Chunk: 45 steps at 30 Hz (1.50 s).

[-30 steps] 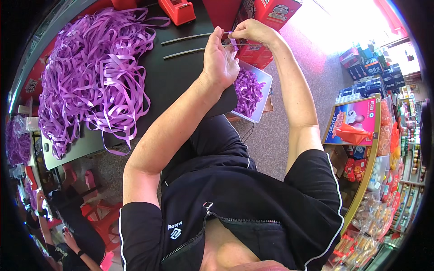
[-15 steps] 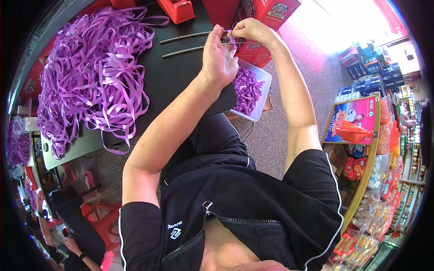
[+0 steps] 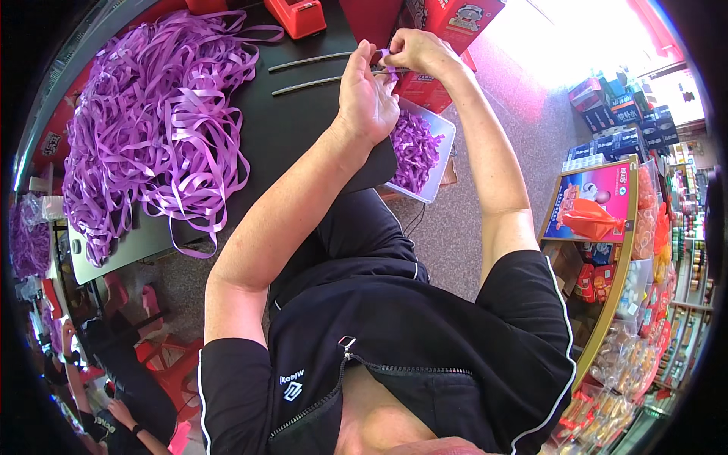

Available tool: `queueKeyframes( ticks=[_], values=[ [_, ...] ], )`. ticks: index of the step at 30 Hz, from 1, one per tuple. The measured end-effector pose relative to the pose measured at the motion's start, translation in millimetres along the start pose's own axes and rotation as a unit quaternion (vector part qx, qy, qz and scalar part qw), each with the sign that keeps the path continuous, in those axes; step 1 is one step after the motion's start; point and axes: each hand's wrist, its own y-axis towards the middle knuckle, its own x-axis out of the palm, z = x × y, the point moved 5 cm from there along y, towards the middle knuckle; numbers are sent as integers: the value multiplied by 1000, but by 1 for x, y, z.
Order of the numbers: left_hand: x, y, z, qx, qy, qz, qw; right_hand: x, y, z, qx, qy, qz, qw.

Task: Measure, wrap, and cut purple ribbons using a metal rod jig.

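Two thin twisted metal rods [image 3: 307, 86] stick out leftward over the black tabletop, side by side. A short piece of purple ribbon [image 3: 392, 74] sits at the rods between my hands. My right hand [image 3: 423, 54] pinches this ribbon from the far right, its fingertips bent together. Up against the rods is my left hand [image 3: 367, 102], palm turned right, fingers stretched upward and thumb apart, close to the ribbon. It covers part of the rods. Whether its thumb touches the ribbon I cannot make out. Below my hands, a white bin [image 3: 446, 144] holds many short purple ribbon pieces [image 3: 414, 148].
A big tangled heap of purple ribbon [image 3: 159, 129] covers the table's left side. At the back are a red plastic holder [image 3: 299, 19] and red cartons [image 3: 459, 23]. A display shelf [image 3: 607, 288] with packaged goods stands right; another person [image 3: 129, 379] works at lower left.
My right hand has shifted slightly left and its fingers have closed in nearer the ribbon. My left hand has stayed almost in place.
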Motion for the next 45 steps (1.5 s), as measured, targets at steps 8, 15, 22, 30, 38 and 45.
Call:
queueKeyframes(
  ticks=[8,15,22,30,38,45],
  values=[
    [3,-1,-1,-7,-2,-6,1000,3,-6,22,-87,232,85,965],
    [6,-1,-1,-4,-8,1,1000,92,-13,112,152,632,191,735],
    [3,-4,5,-1,-20,-15,1000,146,-7,16,-12,913,-150,380],
    [4,-6,2,-14,-9,-5,1000,136,-5,35,-66,918,-150,361],
    [9,-6,3,-15,-4,-3,1000,130,2,50,-27,865,-144,479],
    [5,-5,4,-11,-7,0,1000,136,-4,27,-33,895,-223,386]
  ],
)
